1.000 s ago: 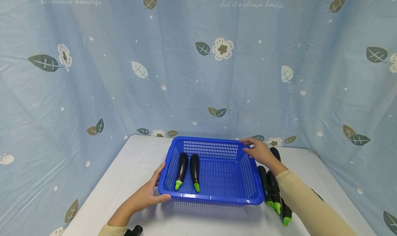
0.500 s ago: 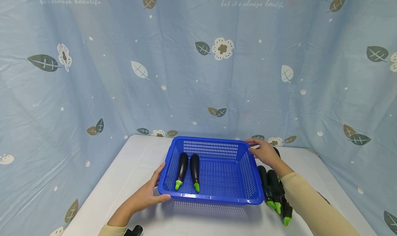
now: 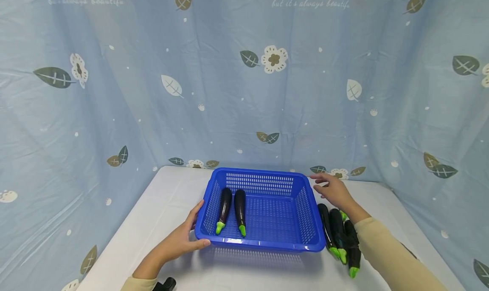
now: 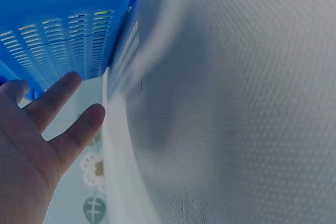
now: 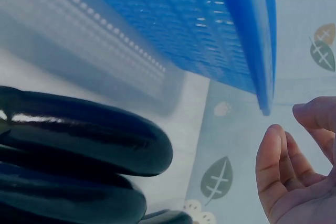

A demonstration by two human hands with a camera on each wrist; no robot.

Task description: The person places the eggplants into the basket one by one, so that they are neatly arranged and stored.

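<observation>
A blue plastic basket [image 3: 263, 244] with slotted walls stands on the white table. Two dark eggplants, one [image 3: 224, 208] left of the other [image 3: 240, 208], lie side by side in its left half, green stem ends toward me. My left hand [image 3: 175, 242] rests at the basket's near left corner, thumb along the front rim. In the left wrist view its fingers are spread beside the wall. Just off the far right corner is my right hand [image 3: 336, 194], fingers loosely bent, holding nothing; the right wrist view shows a gap between its fingertips and the basket rim [image 5: 266, 90].
Several more eggplants [image 3: 337, 231] lie in a group right of the basket, partly under the right forearm. A patterned blue curtain [image 3: 229, 112] hangs behind the table [image 3: 229, 274]. Some black object [image 3: 166, 284] shows near the left wrist.
My right hand has moved right, from above the basket's far right corner to just outside it. The left hand and basket have stayed put.
</observation>
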